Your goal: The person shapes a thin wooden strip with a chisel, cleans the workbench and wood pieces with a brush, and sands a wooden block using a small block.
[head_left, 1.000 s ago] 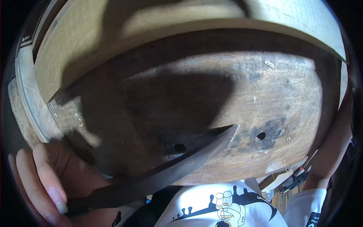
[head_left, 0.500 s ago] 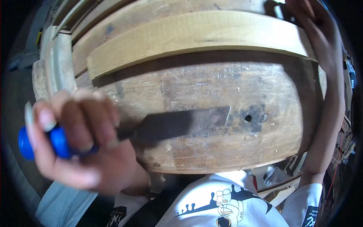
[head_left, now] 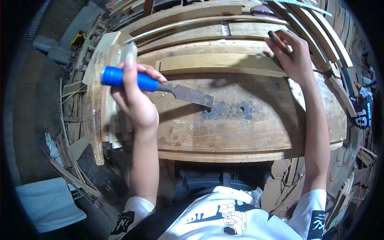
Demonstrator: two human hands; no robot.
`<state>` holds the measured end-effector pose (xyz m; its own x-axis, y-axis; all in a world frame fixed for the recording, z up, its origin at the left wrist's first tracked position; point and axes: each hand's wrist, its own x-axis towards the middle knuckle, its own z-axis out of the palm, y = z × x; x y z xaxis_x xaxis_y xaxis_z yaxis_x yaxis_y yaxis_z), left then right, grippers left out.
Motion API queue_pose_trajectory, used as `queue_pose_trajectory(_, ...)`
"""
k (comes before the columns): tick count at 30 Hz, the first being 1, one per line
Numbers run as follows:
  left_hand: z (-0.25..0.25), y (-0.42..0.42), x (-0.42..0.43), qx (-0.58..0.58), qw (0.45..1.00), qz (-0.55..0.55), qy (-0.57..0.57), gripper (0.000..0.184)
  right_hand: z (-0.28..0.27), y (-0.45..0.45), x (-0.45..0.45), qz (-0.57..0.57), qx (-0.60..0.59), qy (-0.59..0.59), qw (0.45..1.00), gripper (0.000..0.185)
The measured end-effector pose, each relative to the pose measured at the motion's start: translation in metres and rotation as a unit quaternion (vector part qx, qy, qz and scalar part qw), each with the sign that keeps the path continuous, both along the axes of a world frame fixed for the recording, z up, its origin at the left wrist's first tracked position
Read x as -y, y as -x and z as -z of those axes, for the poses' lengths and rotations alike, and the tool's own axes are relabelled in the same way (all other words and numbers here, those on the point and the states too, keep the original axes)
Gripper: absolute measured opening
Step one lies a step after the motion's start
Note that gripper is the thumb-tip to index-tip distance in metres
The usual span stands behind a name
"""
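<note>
My left hand [head_left: 138,98] is closed around the blue handle of a chisel [head_left: 194,96]. The wide, dark steel blade points right and slightly down over the wooden workbench [head_left: 240,138], its tip over one of two dark holes; whether it touches the wood I cannot tell. My right hand [head_left: 298,58] is closed around a brown wooden handle [head_left: 279,42] with a dark end; the rest of that tool is hidden. Just below and left of the right hand, a pale wooden board [head_left: 216,63] lies lengthwise on the bench, partly in shadow.
Long wooden strips [head_left: 180,21] lie along the bench's far side, and more timber [head_left: 320,28] reaches across the upper right. A worn upright piece of wood [head_left: 96,108] borders the left end. Scrap wood [head_left: 74,160] and a pale folded cloth [head_left: 50,204] are at lower left.
The view has widened, showing more of the bench. My left hand and the chisel appear farther from the camera, the blade now slanting down. My right hand has come fully into view.
</note>
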<state>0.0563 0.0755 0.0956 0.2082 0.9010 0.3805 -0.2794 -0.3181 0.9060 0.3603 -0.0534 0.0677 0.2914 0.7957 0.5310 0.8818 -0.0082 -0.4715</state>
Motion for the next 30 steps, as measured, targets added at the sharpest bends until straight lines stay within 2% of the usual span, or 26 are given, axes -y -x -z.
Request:
queue_pose_trajectory(4, 0.013, 0.018, 0.004, 0.002, 0.995, 0.003, 0.100, 0.038, -0.010, 0.003, 0.004, -0.035, -0.042, -0.023, 0.998, 0.020)
queue_pose_trajectory(6, 0.022, 0.026, 0.019, -0.065, 0.989, -0.024, 0.131, 0.042, -0.012, 0.003, 0.005, -0.050, -0.014, -0.058, 0.997, 0.024)
queue_pose_trajectory(9, 0.038, 0.034, 0.038, -0.127, 0.961, 0.080, 0.232, 0.041, -0.016, 0.002, 0.006, -0.055, 0.031, -0.102, 0.993, 0.026)
queue_pose_trajectory(10, 0.038, 0.034, 0.044, -0.156, 0.945, 0.109, 0.265, 0.043, -0.017, 0.002, 0.006, -0.038, -0.004, -0.113, 0.993, 0.027)
queue_pose_trajectory(12, 0.024, 0.031, 0.050, -0.128, 0.924, 0.183, 0.311, 0.047, -0.013, 0.005, 0.009, 0.002, -0.083, -0.132, 0.988, 0.029)
queue_pose_trajectory(13, 0.020, 0.030, 0.054, -0.114, 0.910, 0.218, 0.333, 0.049, -0.016, -0.003, 0.009, -0.014, 0.040, -0.171, 0.984, 0.030)
queue_pose_trajectory(17, 0.024, 0.022, 0.059, -0.170, 0.894, 0.234, 0.342, 0.057, -0.008, -0.004, 0.012, 0.073, -0.077, -0.107, 0.989, 0.024)
queue_pose_trajectory(18, 0.025, 0.020, 0.058, -0.184, 0.885, 0.249, 0.349, 0.057, -0.007, -0.008, 0.010, 0.037, -0.017, -0.146, 0.988, 0.023)
queue_pose_trajectory(19, 0.024, 0.018, 0.059, -0.159, 0.882, 0.256, 0.363, 0.055, -0.011, -0.007, 0.013, 0.056, 0.017, -0.137, 0.989, 0.021)
queue_pose_trajectory(21, 0.026, 0.015, 0.063, -0.102, 0.868, 0.281, 0.397, 0.050, -0.013, -0.003, 0.011, 0.006, 0.002, -0.199, 0.980, 0.017)
queue_pose_trajectory(22, 0.029, 0.014, 0.065, -0.070, 0.858, 0.294, 0.416, 0.047, -0.021, 0.005, 0.017, 0.019, -0.065, -0.146, 0.987, 0.016)
queue_pose_trajectory(24, 0.036, 0.017, 0.071, 0.001, 0.834, 0.323, 0.447, 0.044, -0.029, 0.013, 0.018, 0.003, 0.022, -0.195, 0.981, 0.014)
queue_pose_trajectory(26, 0.028, 0.024, 0.077, -0.045, 0.839, 0.348, 0.415, 0.043, -0.027, 0.018, 0.014, -0.023, 0.037, -0.243, 0.969, 0.012)
queue_pose_trajectory(28, 0.019, 0.031, 0.074, -0.164, 0.844, 0.360, 0.363, 0.045, -0.020, 0.022, 0.016, -0.056, 0.083, -0.223, 0.970, 0.013)
queue_pose_trajectory(30, 0.018, 0.036, 0.068, -0.217, 0.828, 0.369, 0.362, 0.047, -0.030, 0.044, 0.015, -0.093, 0.094, -0.195, 0.972, 0.013)
